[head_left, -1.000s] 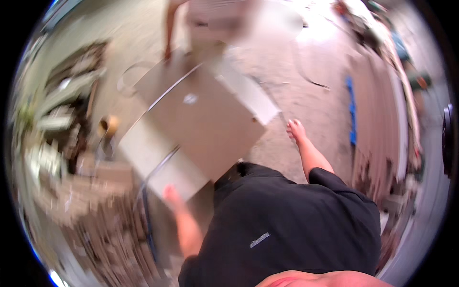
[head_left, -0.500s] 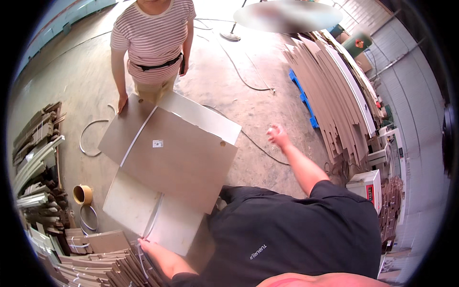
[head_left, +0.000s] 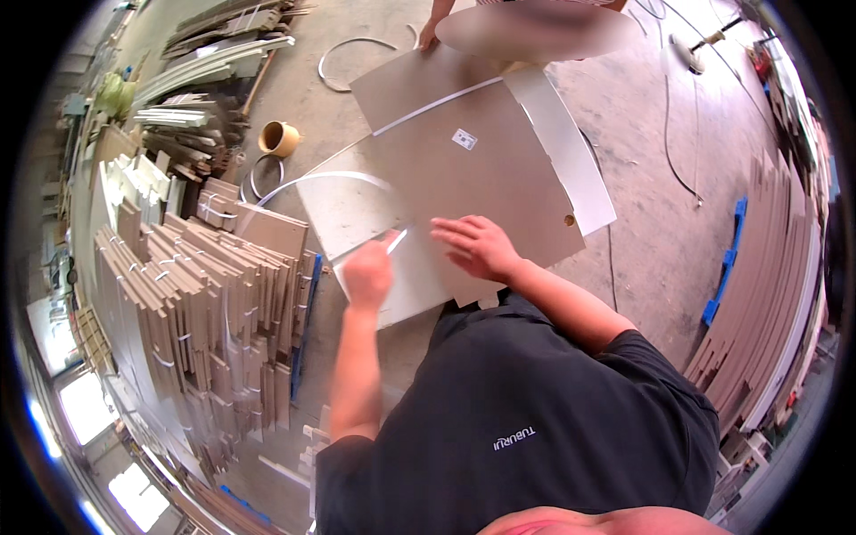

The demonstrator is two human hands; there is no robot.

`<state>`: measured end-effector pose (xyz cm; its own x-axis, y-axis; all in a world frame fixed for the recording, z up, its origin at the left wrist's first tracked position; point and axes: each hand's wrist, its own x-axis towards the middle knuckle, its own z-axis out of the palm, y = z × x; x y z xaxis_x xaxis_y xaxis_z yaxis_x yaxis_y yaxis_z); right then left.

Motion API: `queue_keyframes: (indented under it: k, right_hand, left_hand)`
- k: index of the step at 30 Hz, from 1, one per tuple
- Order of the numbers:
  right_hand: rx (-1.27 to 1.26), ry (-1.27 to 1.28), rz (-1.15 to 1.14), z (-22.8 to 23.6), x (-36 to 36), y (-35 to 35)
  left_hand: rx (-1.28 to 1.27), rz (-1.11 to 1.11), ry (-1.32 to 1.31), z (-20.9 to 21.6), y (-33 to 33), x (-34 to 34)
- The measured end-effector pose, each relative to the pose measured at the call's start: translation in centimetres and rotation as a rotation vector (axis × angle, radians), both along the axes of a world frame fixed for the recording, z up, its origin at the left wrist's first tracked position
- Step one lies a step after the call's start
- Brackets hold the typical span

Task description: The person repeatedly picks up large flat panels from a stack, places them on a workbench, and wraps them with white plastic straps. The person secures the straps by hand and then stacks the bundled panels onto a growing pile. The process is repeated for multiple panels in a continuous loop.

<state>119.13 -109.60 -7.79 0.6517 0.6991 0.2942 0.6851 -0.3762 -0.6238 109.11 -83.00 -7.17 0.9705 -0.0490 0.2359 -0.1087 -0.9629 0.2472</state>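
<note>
In front of me lies a stack of flat panels, with a large grey-brown board [head_left: 508,178] on top and a white panel [head_left: 343,209] showing beneath it. A white strap [head_left: 334,176] arcs over the stack's left side. My left hand [head_left: 367,275], smeared by motion, is closed on a strap end that sticks out past its fingers above the white panel. Over the near part of the brown board, my right hand [head_left: 479,248] is open, fingers stretched toward the strap. Another white strap [head_left: 437,104] crosses the far part of the stack.
A co-worker's hand [head_left: 430,36] rests at the stack's far edge. Bundled boards [head_left: 205,303] stand close on my left, with a yellow tape roll [head_left: 278,138] on the floor beyond. Long brown boards [head_left: 758,285] lie at right by a blue pallet [head_left: 727,259]. A cable [head_left: 613,267] crosses the floor.
My view has swung left. The left hand has brought the strap in from the stack's left edge, and the right hand has come from out at the right to over the brown board.
</note>
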Motion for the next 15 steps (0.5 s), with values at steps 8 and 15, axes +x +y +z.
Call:
queue_keyframes:
  k: [8,15]
  right_hand:
    - [-0.437,-0.111,-0.074,-7.7,5.0,-7.8]
    - [-0.691,-0.110,-0.556,-14.1,13.1,-26.2]
  left_hand:
    - [-0.386,0.344,-0.172,4.8,-4.6,-0.4]
    - [-1.177,0.851,-0.428,5.6,2.4,-4.0]
